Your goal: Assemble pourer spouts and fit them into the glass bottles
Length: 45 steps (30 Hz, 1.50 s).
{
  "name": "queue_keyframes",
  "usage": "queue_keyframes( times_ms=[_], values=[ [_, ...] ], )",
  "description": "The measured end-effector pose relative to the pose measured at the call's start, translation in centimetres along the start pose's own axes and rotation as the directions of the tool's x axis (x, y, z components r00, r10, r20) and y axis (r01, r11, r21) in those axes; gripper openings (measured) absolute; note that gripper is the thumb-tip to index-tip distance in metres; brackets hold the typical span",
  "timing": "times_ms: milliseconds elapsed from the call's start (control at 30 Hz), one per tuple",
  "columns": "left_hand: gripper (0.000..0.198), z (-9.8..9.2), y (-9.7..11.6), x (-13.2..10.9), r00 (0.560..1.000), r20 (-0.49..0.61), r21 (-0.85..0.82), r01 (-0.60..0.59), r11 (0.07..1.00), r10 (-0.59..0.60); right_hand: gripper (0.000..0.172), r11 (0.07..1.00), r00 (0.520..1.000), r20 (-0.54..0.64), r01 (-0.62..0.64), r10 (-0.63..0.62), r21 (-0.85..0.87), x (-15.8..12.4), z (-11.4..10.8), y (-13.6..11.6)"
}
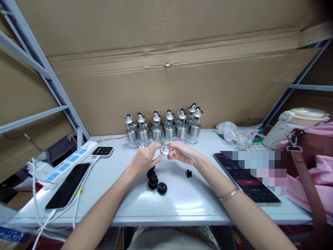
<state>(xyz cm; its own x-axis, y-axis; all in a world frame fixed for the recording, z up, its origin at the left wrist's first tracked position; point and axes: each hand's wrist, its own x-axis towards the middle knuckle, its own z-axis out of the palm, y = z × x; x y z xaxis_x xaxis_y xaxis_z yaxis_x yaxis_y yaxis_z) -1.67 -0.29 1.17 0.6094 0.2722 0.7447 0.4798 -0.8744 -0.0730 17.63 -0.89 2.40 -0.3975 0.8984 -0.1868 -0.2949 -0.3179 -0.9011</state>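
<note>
Between my two hands, above the middle of the table, is a white and silver pourer cap (164, 150). The fingers of my left hand (147, 156) pinch its left side. My right hand (180, 152) grips it from the right, its fingers curled. Below my left hand lie several round black stoppers (153, 181). Under my right forearm are a few small black pieces (189, 173). Just beyond my hands stand rows of glass bottles (157, 133) with steel bands, many topped with silver pourers that have black flip lids.
At left lie a power strip (70, 161), a black phone (68, 185), a small device (102, 151) and white cables. At right are a tablet (244, 180) with a timer, a plastic bag (237, 134), a white jug (296, 126) and a brown bag (310, 149). Cardboard (166, 90) walls the back.
</note>
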Motion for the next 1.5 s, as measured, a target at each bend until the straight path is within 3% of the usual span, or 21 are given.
queue_keyframes(
  times_ms=[167,333,500,633,767,833,900,1000,1133,1500],
  values=[
    [0.016,-0.1,0.2,0.0,0.997,0.029,0.054,-0.076,0.996,0.075,0.005,0.986,0.991,0.122,-0.074,0.056,0.152,-0.1,-0.4,0.1],
    [0.023,0.2,0.0,-0.3,0.993,0.082,0.082,-0.093,0.992,0.086,0.010,0.983,0.988,0.142,-0.085,0.061,0.163,0.1,-0.9,0.3],
    [0.021,0.4,0.0,-0.4,0.993,0.046,0.084,-0.109,0.991,0.106,0.015,0.990,0.988,0.151,-0.061,0.041,0.130,0.1,-0.8,0.4],
    [0.020,0.2,0.1,-0.3,0.993,0.036,0.050,-0.115,0.992,0.114,0.015,1.000,0.996,0.088,-0.007,0.005,0.025,0.1,-0.6,0.7],
    [0.021,-0.1,0.1,-0.1,0.993,0.016,0.014,-0.114,0.993,0.114,0.008,0.936,0.999,0.035,0.023,-0.011,-0.350,-0.1,-0.3,0.9],
    [0.021,-0.3,0.0,-0.1,0.994,-0.022,0.008,-0.105,0.994,0.106,0.006,0.837,0.991,0.133,0.095,-0.027,-0.538,-0.3,0.0,1.0],
    [0.022,-0.5,-0.1,0.0,0.994,-0.061,0.008,-0.089,0.996,0.089,0.007,0.753,0.956,0.291,0.211,-0.027,-0.623,-0.6,0.5,1.1],
    [0.022,-0.7,-0.4,-0.1,0.994,-0.101,0.010,-0.049,0.999,0.050,0.024,0.664,0.894,0.447,0.334,0.001,-0.669,-0.9,1.4,1.4],
    [0.023,-0.7,-0.5,-0.2,0.992,-0.121,0.000,-0.045,0.999,0.044,0.028,0.609,0.890,0.456,0.366,-0.008,-0.704,-1.0,2.3,2.1],
    [0.020,-0.7,-0.5,0.0,0.992,-0.121,-0.027,-0.024,0.999,0.020,0.018,0.697,0.916,0.399,0.314,-0.044,-0.645,-0.8,2.6,2.9]
  ],
)
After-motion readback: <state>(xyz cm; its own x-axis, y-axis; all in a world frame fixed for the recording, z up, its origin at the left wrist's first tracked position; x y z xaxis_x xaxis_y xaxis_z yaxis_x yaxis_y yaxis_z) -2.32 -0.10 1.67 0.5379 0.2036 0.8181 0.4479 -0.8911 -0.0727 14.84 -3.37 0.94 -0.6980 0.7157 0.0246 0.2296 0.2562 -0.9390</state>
